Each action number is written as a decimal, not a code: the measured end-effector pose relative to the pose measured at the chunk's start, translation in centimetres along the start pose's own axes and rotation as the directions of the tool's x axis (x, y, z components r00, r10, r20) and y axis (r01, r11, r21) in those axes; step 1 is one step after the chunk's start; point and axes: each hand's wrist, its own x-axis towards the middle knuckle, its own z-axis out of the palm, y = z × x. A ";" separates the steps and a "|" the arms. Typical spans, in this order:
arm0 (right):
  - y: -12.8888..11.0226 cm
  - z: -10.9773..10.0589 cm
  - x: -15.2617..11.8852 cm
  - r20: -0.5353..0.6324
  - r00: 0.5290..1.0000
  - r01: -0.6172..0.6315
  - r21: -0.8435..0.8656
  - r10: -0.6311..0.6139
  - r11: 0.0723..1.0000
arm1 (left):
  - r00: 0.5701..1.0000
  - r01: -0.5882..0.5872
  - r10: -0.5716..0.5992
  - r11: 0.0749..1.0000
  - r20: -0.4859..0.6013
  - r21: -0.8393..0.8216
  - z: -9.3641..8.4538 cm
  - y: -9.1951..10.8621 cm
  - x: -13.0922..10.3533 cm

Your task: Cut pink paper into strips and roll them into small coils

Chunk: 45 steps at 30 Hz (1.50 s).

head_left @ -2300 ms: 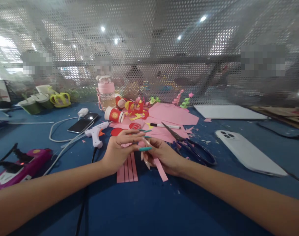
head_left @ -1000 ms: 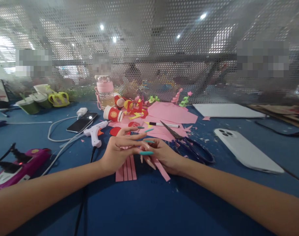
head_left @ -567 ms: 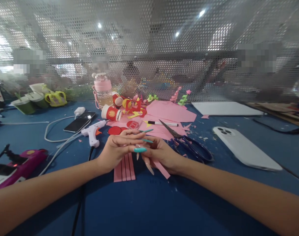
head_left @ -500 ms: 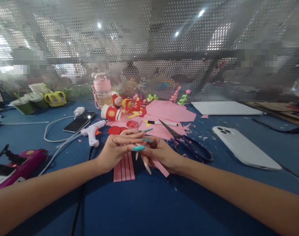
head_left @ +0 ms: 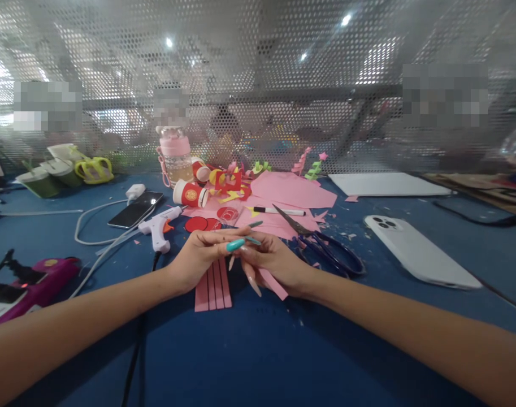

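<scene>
We pinch the strip (head_left: 273, 284) in our right hand (head_left: 278, 259), its end jutting below the grip. Our left hand (head_left: 197, 257) meets the right; its hold we cannot tell. Scissors (head_left: 336, 255) lie just right.

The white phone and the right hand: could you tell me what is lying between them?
In the head view, the blue-handled scissors lie between the right hand and the white phone, with small scraps scattered nearby.

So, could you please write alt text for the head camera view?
A person's right hand, meeting the left hand over a blue table, holds a pink paper strip. Nearby lie a glue gun, blue-handled scissors, a marker and a white smartphone.
</scene>
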 end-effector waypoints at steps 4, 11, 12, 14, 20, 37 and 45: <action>0.0 0.1 0.0 -0.063 0.998 0.000 -0.011 -0.001 1.000 | 1.000 -0.003 0.003 1.000 -0.006 0.000 0.1 0.1 -0.1; -0.3 0.5 -0.2 -0.119 0.987 0.086 -0.144 -0.104 0.986 | 0.985 -0.165 0.171 0.977 -0.030 0.133 -0.1 0.0 -0.1; -0.3 0.5 -0.3 -0.119 0.985 0.104 -0.167 -0.125 0.980 | 0.981 -0.186 0.192 0.972 -0.025 0.147 -0.1 0.0 -0.1; -0.4 0.7 -0.4 -0.127 0.980 0.126 -0.204 -0.154 0.971 | 0.975 -0.216 0.222 0.964 -0.018 0.157 -0.3 -0.1 -0.1; -0.1 0.7 -0.8 -0.113 0.985 0.103 -0.228 -0.131 0.968 | 0.973 -0.228 0.232 0.956 0.000 0.187 -0.6 -0.3 -0.1; -0.6 0.6 -0.5 -0.023 0.999 0.042 -0.106 -0.045 0.993 | 0.903 -0.395 0.313 0.874 0.296 0.282 -0.3 -0.3 -0.4; -0.2 0.7 -0.2 -0.061 0.997 -0.043 0.094 0.049 0.995 | 0.912 -0.411 0.367 0.804 0.185 0.430 -0.3 -0.1 -0.5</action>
